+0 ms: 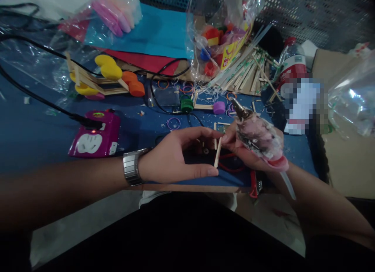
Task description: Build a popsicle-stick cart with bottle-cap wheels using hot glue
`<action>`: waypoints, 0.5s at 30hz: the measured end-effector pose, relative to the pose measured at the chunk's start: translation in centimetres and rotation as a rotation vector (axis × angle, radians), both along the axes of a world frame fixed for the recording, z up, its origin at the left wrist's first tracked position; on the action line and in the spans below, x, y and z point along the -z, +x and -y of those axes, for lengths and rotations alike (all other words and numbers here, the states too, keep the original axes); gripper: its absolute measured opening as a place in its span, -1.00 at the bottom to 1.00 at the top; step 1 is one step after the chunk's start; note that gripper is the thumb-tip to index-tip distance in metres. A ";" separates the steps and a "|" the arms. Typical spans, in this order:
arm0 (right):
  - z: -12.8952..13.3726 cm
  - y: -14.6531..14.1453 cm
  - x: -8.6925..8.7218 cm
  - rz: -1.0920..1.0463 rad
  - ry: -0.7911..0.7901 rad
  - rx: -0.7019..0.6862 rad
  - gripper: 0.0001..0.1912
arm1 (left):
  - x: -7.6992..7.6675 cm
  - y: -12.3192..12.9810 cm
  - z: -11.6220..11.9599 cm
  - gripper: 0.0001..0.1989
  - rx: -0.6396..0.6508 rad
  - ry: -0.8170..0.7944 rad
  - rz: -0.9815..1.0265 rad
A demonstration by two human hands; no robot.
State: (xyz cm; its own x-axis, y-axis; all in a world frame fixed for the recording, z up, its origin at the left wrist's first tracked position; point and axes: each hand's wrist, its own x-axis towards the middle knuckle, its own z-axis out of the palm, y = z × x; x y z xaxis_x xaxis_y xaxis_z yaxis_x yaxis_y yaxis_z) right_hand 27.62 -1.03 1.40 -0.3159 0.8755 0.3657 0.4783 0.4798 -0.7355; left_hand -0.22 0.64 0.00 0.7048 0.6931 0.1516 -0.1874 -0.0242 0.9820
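My left hand [175, 153], with a metal watch band [131, 168] at the wrist, holds a short wooden stick [218, 153] between its thumb and fingers. My right hand [249, 154] is closed round a pink, worn hot glue gun [259, 137]. Its metal nozzle points up and away, and a clear glue stick [288, 186] pokes out of its back. The right fingertips meet the stick's upper end. Just beyond the hands lie more short sticks [222, 124], partly covered by the fingers. Under the right hand is a red-handled tool [253, 184], mostly hidden.
A purple power socket [95, 135] with a black cable stands left. Behind it rests a stick frame with yellow and orange caps [133, 84]. Sticks joined to a purple cap [219, 107], a stick pile [246, 74], a bottle [293, 65] and a bag of caps [211, 41] lie beyond.
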 end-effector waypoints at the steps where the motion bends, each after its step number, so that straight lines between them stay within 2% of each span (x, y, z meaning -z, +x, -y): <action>1: 0.0 -0.2 -0.4 0.025 0.006 0.006 -0.71 | -0.1 0.0 0.0 -0.28 -0.005 0.001 -0.011; 4: 0.0 -0.8 -1.6 0.041 0.002 0.003 -0.67 | -0.3 -0.1 0.0 -0.28 -0.019 0.013 -0.038; 7: 0.1 -1.0 -1.8 0.049 0.000 0.007 -0.67 | -0.4 -0.1 0.0 -0.30 -0.015 0.008 -0.040; 12: -0.2 -0.3 -0.3 -0.066 -0.051 -0.070 -0.69 | -0.2 0.1 0.0 -0.33 -0.016 -0.019 -0.011; 15: -0.5 0.3 0.3 -0.040 -0.112 -0.121 -0.69 | -0.1 0.2 0.1 -0.35 -0.024 -0.036 0.012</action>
